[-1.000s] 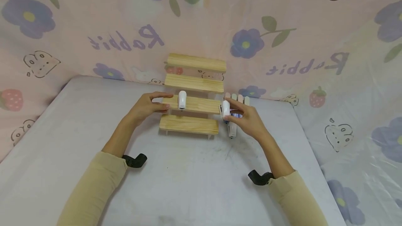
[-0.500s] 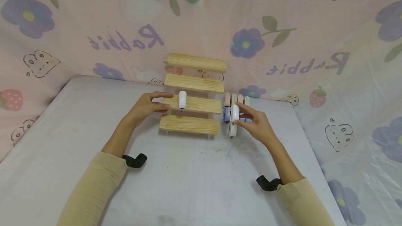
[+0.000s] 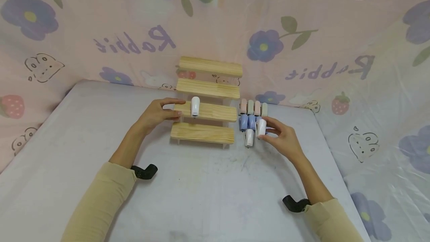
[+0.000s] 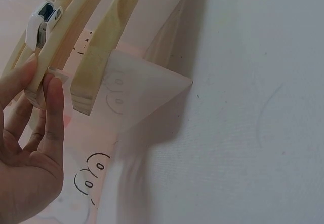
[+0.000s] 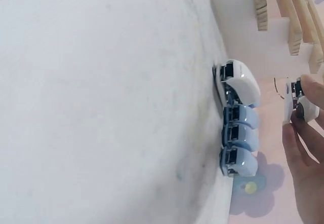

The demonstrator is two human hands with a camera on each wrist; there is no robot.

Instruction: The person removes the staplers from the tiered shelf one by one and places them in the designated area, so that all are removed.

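My left hand (image 3: 155,114) grips the left end of a board on the stepped wooden rack (image 3: 218,112), thumb above and fingers beneath in the left wrist view. A white mini stapler (image 3: 195,106) stands on that board, second from the bottom, just right of my fingertips. Between the thumb and fingers of my right hand (image 3: 283,139), another white stapler (image 3: 261,128) is pinched, raised off the table. It partly covers the blue staplers (image 3: 248,122) behind it. A third white stapler (image 3: 249,137) rests on the table in front of the blue ones, left of my held one.
Behind the blue staplers runs a row of pink staplers (image 3: 243,106) and pale green staplers (image 3: 250,106), right of the rack. A patterned cloth wall (image 3: 215,29) rises behind the white table (image 3: 201,197). Black wrist cameras (image 3: 146,171) stick out inward from both sleeves.
My right hand has carried its white stapler rightward and slightly nearer, from the rack's right edge to beside the white stapler on the table. My left hand stays put.
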